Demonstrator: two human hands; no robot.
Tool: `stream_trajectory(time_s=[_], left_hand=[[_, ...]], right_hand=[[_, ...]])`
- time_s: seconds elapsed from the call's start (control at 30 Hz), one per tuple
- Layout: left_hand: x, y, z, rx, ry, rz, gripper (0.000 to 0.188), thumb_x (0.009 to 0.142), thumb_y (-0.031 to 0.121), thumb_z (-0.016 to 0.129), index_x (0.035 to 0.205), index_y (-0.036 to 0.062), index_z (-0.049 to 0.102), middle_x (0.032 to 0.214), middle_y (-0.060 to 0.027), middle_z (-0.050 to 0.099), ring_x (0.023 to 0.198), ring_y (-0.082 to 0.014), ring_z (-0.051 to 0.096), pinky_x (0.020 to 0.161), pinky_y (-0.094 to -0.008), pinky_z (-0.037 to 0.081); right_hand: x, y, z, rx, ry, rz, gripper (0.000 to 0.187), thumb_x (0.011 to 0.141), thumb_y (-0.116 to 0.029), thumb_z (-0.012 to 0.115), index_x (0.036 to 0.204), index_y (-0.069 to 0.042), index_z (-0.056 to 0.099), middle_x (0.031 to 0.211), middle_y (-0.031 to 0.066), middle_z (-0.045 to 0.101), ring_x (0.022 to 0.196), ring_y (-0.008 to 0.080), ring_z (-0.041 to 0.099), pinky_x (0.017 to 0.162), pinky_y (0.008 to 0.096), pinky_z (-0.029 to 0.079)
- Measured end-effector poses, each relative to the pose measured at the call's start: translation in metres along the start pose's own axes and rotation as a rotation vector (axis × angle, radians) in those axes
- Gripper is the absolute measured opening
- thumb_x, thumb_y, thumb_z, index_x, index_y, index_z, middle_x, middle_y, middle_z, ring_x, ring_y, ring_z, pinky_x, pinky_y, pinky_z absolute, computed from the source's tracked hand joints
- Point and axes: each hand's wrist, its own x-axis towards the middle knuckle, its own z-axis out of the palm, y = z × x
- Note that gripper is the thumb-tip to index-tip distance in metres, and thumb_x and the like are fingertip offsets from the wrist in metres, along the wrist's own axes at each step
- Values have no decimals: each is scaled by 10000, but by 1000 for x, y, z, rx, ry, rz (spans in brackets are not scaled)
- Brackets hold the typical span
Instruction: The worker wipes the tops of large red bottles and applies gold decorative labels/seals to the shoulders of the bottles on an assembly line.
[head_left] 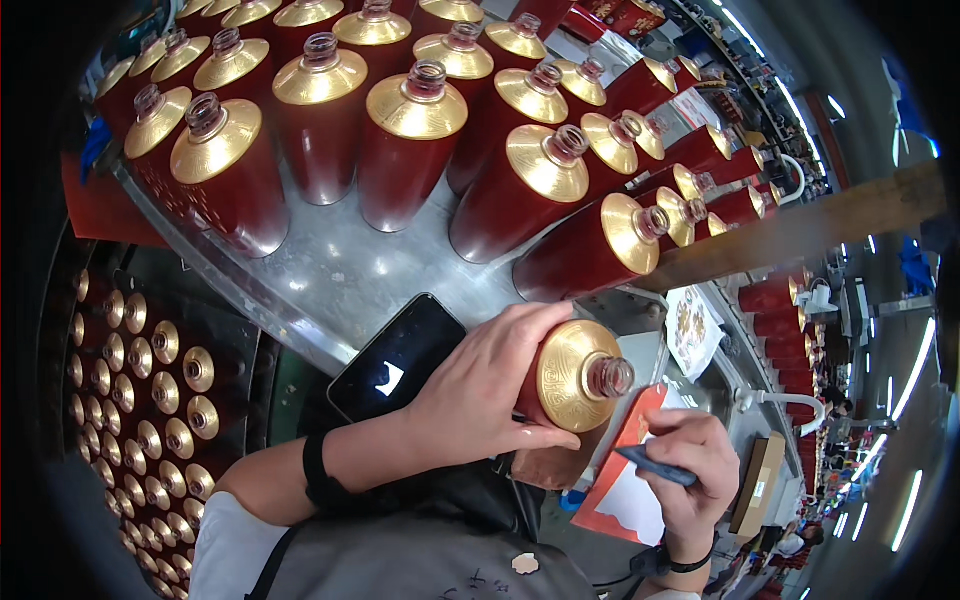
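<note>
My left hand [490,385] is wrapped round a dark red glass bottle [575,375] with a patterned gold shoulder and an uncapped clear neck. The bottle is tilted, its neck toward the right. Close to the neck, my right hand [700,462] grips a dark, pointed pen-like tool [655,466]; its exact kind is unclear. The tool's tip points left and appears apart from the bottle. Under both hands lies an orange-red sheet or tray [597,505] with something white on it [632,498]. A black phone [400,352] lies beside my left wrist.
Several red bottles with gold shoulders [415,150] stand across the metal table [335,245]. More bottles [150,440] fill a lower area at left. A wooden beam [800,235] crosses at right. A printed white sheet [692,330] and a cardboard box [758,487] are beyond my right hand.
</note>
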Motion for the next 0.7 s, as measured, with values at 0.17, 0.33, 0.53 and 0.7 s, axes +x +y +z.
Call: stream_trajectory(time_s=[0.17, 0.33, 0.53, 0.7], left_hand=[[0, 18, -20, -6, -58, -24, 1049, 668, 323, 898, 1489, 31, 313, 1342, -173, 492, 1264, -363, 460, 1069, -434, 383], [2, 27, -20, 164, -37, 35, 969, 637, 330, 910, 1412, 38, 406, 1262, -149, 539, 1146, -337, 477, 1010, -442, 392], [-4, 22, -1, 167, 114, 50, 814, 620, 314, 901, 1243, -3, 484, 1160, -165, 502, 1122, -348, 480, 1019, -440, 395], [-6, 17, 13, 130, 200, 93, 889, 593, 297, 924, 1266, -20, 438, 1165, -191, 483, 1110, -372, 525, 960, -450, 446]], right_hand=[[9, -12, 12, -110, -27, -131, 377, 738, 42, 786, 1090, 32, 652, 923, 146, 612, 1051, 414, 679, 886, 430, 583], [3, -13, 34, -145, 19, -235, 355, 727, 63, 756, 1072, 30, 682, 878, 143, 589, 985, 400, 688, 951, 464, 562], [2, -20, 21, -109, -225, -203, 325, 695, 30, 746, 1016, -17, 750, 836, 96, 548, 931, 354, 672, 1068, 521, 482], [-2, -17, 36, -56, -13, -155, 318, 716, 33, 758, 1030, -17, 745, 825, 85, 523, 920, 354, 660, 1064, 522, 484]])
